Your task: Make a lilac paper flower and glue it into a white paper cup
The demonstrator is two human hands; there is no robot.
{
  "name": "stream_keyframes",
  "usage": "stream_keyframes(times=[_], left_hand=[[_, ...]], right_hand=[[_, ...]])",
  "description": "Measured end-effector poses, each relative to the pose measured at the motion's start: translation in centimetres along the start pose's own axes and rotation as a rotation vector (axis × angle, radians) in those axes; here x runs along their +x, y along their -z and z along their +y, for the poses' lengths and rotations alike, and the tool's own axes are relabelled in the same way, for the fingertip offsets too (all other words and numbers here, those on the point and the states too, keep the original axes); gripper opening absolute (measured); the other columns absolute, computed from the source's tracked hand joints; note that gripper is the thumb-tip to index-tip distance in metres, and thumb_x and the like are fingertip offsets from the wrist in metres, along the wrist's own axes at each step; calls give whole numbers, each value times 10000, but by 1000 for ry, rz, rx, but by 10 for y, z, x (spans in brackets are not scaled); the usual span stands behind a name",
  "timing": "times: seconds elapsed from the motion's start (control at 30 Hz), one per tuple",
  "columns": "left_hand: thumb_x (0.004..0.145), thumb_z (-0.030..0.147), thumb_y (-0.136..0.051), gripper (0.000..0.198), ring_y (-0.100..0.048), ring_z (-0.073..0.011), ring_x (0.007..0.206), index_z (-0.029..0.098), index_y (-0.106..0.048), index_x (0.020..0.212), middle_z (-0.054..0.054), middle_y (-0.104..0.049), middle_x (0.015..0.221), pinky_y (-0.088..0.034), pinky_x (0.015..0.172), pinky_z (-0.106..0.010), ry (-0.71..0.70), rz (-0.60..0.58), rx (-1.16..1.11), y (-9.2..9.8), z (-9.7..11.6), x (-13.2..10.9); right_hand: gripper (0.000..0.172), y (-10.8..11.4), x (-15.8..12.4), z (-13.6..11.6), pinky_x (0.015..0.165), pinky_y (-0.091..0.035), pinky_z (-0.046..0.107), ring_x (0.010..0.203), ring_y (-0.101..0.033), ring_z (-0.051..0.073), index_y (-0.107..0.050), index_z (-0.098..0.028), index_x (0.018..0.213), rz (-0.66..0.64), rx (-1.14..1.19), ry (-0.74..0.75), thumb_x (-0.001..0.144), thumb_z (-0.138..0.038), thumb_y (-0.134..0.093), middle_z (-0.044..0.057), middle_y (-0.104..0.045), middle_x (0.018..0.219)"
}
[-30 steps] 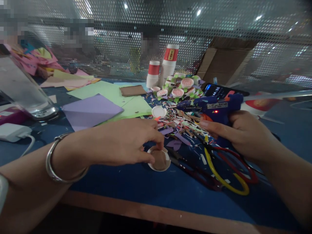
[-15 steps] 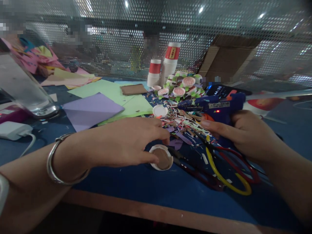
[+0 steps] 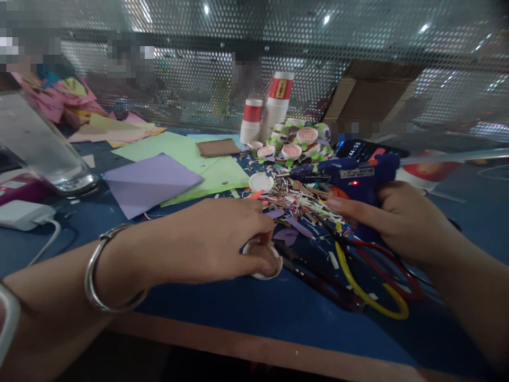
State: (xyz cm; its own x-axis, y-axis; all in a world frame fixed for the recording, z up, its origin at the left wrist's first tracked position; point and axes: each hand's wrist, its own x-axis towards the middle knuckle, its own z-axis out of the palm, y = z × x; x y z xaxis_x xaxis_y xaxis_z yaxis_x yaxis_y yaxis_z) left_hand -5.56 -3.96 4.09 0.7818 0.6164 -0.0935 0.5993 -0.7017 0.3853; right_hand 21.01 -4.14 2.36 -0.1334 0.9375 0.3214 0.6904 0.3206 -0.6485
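A shallow white paper cup base (image 3: 279, 263) lies on the blue tabletop, with a round brown cardboard disc (image 3: 267, 253) inside it. My left hand (image 3: 214, 239) reaches over it from the left. Its thumb and curled index finger come down on the disc, while the other fingertips are hidden. At the right, my right hand (image 3: 401, 212) is wrapped around a blue hot glue gun (image 3: 371, 178) with a lit red light; the nozzle points left over paper scraps (image 3: 294, 196). Scissors with dark red handles (image 3: 334, 289) and scissors with yellow and red handles (image 3: 366, 292) lie between my hands.
Behind the scraps stand a pile of decorated cup bases (image 3: 296, 143) and stacked paper cups (image 3: 277, 106). Purple paper (image 3: 151, 183) and green sheets (image 3: 175, 146) lie left, near a drinking glass (image 3: 59, 154) and white charger (image 3: 24, 215). A phone (image 3: 352, 148) lies behind the glue gun.
My left index finger and thumb have moved down and inward onto the cardboard disc, covering more of the cup base. The right hand keeps the glue gun in nearly the same place.
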Motion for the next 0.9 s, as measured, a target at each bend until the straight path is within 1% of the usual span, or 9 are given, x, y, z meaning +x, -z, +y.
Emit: stream_keyframes(times=[0.1, 0.23, 0.33, 0.43, 0.5, 0.6, 0.7, 0.77, 0.9], left_hand=[[845, 345, -673, 127, -589, -177, 822, 223, -649, 870, -8, -652, 959, -375, 676, -291, 50, -1, 9, -4, 4, 1], [801, 330, -707, 191, -596, -187, 837, 228, -615, 934, -6, -656, 980, -372, 653, -289, 61, 49, -4, -6, 6, 0], [796, 236, -668, 131, -597, -158, 748, 234, -610, 914, 26, -673, 861, -359, 597, -270, 54, 50, -92, -4, 7, 0], [829, 198, -614, 85, -616, -138, 704, 233, -633, 904, 31, -695, 817, -392, 583, -245, 47, 69, -238, -3, 3, 2], [851, 209, -609, 89, -653, -141, 729, 231, -649, 927, 16, -723, 849, -438, 606, -234, 59, 109, -372, -1, -4, 6], [859, 260, -640, 167, -696, -156, 732, 239, -666, 1022, -6, -749, 885, -489, 587, -231, 111, 244, -560, 2, -18, 13], [836, 237, -669, 109, -720, -177, 751, 191, -707, 928, -43, -762, 874, -545, 636, -253, 186, 346, -608, 6, -30, 20], [837, 200, -659, 81, -730, -182, 758, 169, -721, 878, -56, -764, 846, -572, 684, -272, 252, 380, -666, 7, -33, 24], [836, 115, -632, 120, -742, -175, 775, 155, -734, 886, -61, -775, 859, -596, 741, -296, 327, 426, -761, 7, -32, 27]], right_hand=[[354, 0, 0, 2, 619, -572, 368, 522, -575, 189, -687, -238, 645, 4, -8, 17, 741, -578, -695, -11, -678, 600], [333, 0, 0, 6, 587, -549, 349, 544, -593, 197, -698, -236, 673, 8, -44, 70, 778, -550, -666, -12, -692, 623], [272, 1, 0, 6, 576, -549, 341, 564, -617, 203, -710, -236, 712, 2, -41, 67, 787, -492, -658, -10, -720, 662], [259, 2, -1, 2, 620, -577, 354, 524, -598, 188, -692, -241, 659, -7, -24, 65, 785, -465, -663, -23, -694, 605], [270, 3, -1, 1, 622, -583, 354, 505, -587, 182, -694, -243, 637, -9, -20, 66, 789, -464, -661, -27, -683, 580], [277, 3, -2, 2, 622, -587, 354, 539, -628, 197, -713, -246, 656, 0, -45, 76, 798, -477, -657, -25, -711, 610], [282, 4, -3, 5, 581, -575, 340, 615, -693, 230, -744, -248, 728, 5, -99, 90, 816, -499, -650, -16, -763, 691], [277, 5, -4, 6, 564, -573, 330, 659, -720, 241, -758, -249, 793, -6, -110, 115, 832, -494, -636, -12, -786, 746], [244, 4, -4, 5, 666, -602, 353, 672, -720, 233, -722, -249, 774, 18, -156, 231, 853, -451, -611, -17, -755, 701]])
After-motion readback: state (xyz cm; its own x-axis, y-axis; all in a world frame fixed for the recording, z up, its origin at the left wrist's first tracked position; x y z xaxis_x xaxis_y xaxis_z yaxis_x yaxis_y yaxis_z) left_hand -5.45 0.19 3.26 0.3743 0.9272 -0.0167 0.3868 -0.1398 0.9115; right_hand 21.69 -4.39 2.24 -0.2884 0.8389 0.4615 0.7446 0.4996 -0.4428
